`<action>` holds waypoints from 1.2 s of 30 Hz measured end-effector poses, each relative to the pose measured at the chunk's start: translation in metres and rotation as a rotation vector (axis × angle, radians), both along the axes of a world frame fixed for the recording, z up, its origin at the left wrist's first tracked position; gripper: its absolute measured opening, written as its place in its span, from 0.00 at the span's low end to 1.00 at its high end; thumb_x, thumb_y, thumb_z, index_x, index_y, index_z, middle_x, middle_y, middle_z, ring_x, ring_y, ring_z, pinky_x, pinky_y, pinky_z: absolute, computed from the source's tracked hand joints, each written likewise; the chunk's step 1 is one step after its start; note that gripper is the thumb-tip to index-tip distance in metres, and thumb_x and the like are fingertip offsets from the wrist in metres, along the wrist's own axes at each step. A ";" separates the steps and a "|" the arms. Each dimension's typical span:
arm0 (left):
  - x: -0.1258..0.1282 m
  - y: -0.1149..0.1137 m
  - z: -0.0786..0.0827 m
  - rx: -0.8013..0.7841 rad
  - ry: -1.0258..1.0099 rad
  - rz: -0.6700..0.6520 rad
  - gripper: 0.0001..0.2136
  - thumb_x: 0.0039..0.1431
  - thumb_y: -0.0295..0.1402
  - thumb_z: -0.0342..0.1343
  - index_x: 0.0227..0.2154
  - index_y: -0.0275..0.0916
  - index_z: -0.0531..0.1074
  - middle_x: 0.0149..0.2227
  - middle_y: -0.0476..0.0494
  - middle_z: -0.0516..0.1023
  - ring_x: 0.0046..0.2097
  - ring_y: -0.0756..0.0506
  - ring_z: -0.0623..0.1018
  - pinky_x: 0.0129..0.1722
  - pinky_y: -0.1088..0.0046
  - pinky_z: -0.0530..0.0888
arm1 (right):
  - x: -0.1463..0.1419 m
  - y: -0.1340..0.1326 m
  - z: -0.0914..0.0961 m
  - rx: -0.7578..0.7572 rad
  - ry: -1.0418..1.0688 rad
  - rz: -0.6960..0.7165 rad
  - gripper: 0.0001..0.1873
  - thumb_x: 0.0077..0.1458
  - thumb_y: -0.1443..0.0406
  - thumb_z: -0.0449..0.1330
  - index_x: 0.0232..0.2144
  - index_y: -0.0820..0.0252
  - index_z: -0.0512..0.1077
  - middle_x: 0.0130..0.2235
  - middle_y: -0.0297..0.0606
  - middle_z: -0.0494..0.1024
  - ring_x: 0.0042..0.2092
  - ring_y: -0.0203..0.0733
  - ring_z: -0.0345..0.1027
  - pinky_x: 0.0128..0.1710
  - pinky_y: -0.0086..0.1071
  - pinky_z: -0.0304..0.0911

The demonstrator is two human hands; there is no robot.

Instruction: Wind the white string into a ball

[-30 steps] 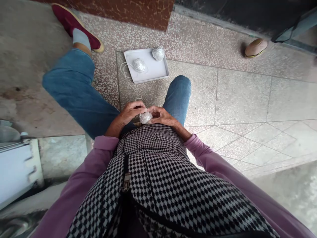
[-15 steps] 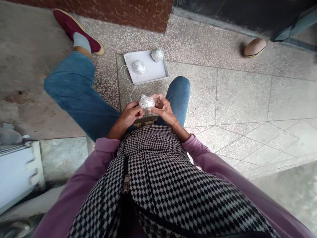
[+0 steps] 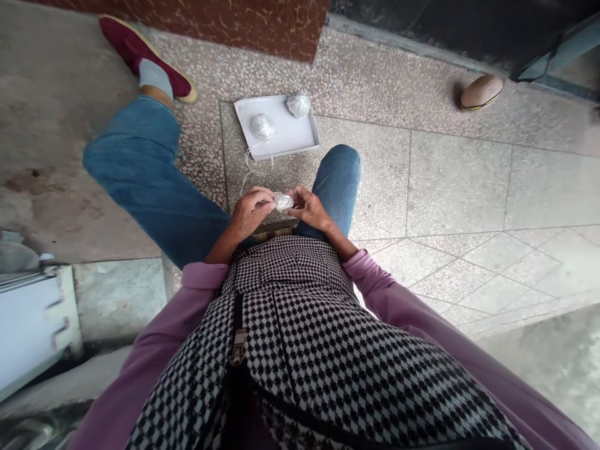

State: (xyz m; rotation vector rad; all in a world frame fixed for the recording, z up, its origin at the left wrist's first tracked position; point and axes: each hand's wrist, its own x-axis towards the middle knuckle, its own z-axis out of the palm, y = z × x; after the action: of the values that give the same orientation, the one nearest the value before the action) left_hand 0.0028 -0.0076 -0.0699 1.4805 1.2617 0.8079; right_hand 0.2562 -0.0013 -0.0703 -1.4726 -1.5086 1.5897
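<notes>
I sit with my jeans-clad legs apart over a terrazzo floor. My left hand (image 3: 250,209) and my right hand (image 3: 307,206) meet in front of my waist, both pinched on a small shiny white ball of thread (image 3: 283,201) held between their fingertips. A thin white thread (image 3: 248,170) runs from the hands down across the floor toward a white tray (image 3: 293,139). On the tray lie two more shiny thread balls, one (image 3: 262,125) at its left and one (image 3: 299,105) at its far right corner.
My red shoe (image 3: 150,59) rests at the far left by a brown stone wall base (image 3: 234,22). A tan shoe (image 3: 480,92) lies at the far right. A white box-like object (image 3: 28,325) stands at my left.
The ball rose from my lap half a second ago and now sits a little lower between both hands. The loose thread loop beside the tray has shifted to the floor in front of it.
</notes>
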 end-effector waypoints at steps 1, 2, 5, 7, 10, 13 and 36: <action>-0.001 0.000 0.000 0.001 -0.014 0.016 0.07 0.66 0.39 0.68 0.37 0.43 0.79 0.54 0.37 0.90 0.56 0.36 0.89 0.59 0.58 0.89 | 0.001 -0.001 -0.001 -0.014 0.018 -0.010 0.16 0.62 0.68 0.80 0.42 0.54 0.76 0.38 0.32 0.81 0.41 0.45 0.78 0.45 0.33 0.78; -0.002 0.000 -0.001 -0.007 -0.035 0.031 0.08 0.67 0.41 0.68 0.38 0.43 0.79 0.56 0.36 0.91 0.55 0.36 0.89 0.56 0.58 0.90 | 0.000 -0.001 -0.002 -0.026 0.035 -0.022 0.15 0.63 0.67 0.79 0.40 0.54 0.75 0.37 0.31 0.81 0.40 0.45 0.77 0.43 0.33 0.78; -0.001 -0.003 0.000 -0.070 -0.102 0.065 0.13 0.66 0.47 0.68 0.39 0.42 0.79 0.56 0.35 0.93 0.45 0.39 0.89 0.42 0.64 0.89 | -0.004 -0.004 -0.005 -0.062 0.081 -0.051 0.13 0.63 0.65 0.75 0.40 0.54 0.73 0.37 0.31 0.81 0.36 0.43 0.77 0.39 0.32 0.79; 0.003 -0.006 0.001 -0.098 -0.113 0.088 0.13 0.65 0.47 0.67 0.38 0.43 0.77 0.52 0.36 0.93 0.40 0.41 0.87 0.36 0.68 0.85 | -0.009 -0.005 -0.006 -0.081 0.102 -0.062 0.11 0.65 0.65 0.73 0.43 0.55 0.74 0.37 0.31 0.82 0.34 0.41 0.78 0.38 0.31 0.79; 0.011 -0.009 0.004 -0.071 -0.076 0.134 0.11 0.67 0.46 0.66 0.38 0.44 0.76 0.50 0.37 0.94 0.41 0.41 0.88 0.38 0.68 0.86 | -0.017 -0.008 -0.008 -0.076 0.101 -0.099 0.10 0.68 0.67 0.73 0.44 0.55 0.74 0.35 0.28 0.80 0.32 0.39 0.76 0.37 0.29 0.77; 0.018 -0.008 0.003 -0.061 -0.062 0.153 0.10 0.70 0.44 0.64 0.40 0.45 0.75 0.54 0.36 0.95 0.45 0.40 0.90 0.43 0.66 0.88 | -0.022 -0.009 -0.007 -0.053 0.076 -0.148 0.11 0.71 0.70 0.72 0.43 0.54 0.73 0.33 0.27 0.78 0.31 0.40 0.76 0.38 0.29 0.76; 0.022 0.004 -0.016 -0.249 -0.204 0.409 0.19 0.69 0.51 0.70 0.40 0.47 0.68 0.36 0.48 0.72 0.40 0.41 0.82 0.41 0.63 0.94 | -0.035 -0.006 -0.001 0.336 -0.345 0.172 0.29 0.79 0.70 0.82 0.74 0.59 0.80 0.73 0.55 0.82 0.77 0.68 0.77 0.85 0.57 0.75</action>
State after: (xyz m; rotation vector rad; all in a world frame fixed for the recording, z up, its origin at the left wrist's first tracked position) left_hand 0.0247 -0.0033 -0.0862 0.9285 1.4688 0.9982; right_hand 0.2209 -0.0069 -0.0710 -1.5043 -2.0307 1.1304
